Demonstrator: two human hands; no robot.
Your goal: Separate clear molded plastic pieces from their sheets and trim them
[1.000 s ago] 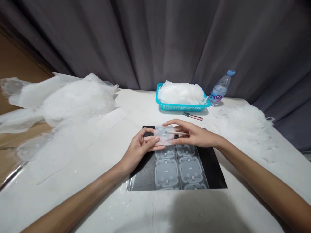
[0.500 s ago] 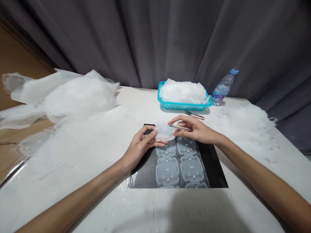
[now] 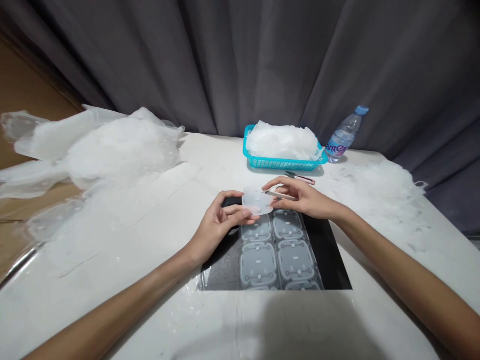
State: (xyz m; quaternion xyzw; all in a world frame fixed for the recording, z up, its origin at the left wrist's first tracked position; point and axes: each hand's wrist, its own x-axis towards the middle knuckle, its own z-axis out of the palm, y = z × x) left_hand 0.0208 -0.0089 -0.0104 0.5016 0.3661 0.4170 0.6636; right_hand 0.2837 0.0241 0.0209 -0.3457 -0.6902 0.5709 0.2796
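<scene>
Between my hands is a small translucent plastic piece, rounded at its corners, held up above a black mat. My left hand pinches its left and lower edge. In my right hand is a slim metal tool, pointing left toward the piece; its exact kind is hard to make out. The right fingertips touch or nearly touch the piece's right side. Below, several similar grey-looking pieces lie in rows on the mat under a clear film.
A blue basket filled with white translucent material stands at the back, with pink-handled snips before it. A water bottle is beside it. Heaps of translucent plastic lie left and right. A grey curtain hangs behind.
The plastic piece has shifted slightly right and tilted between my fingers. My left thumb has slid down toward its lower edge. The tool stays in my right hand.
</scene>
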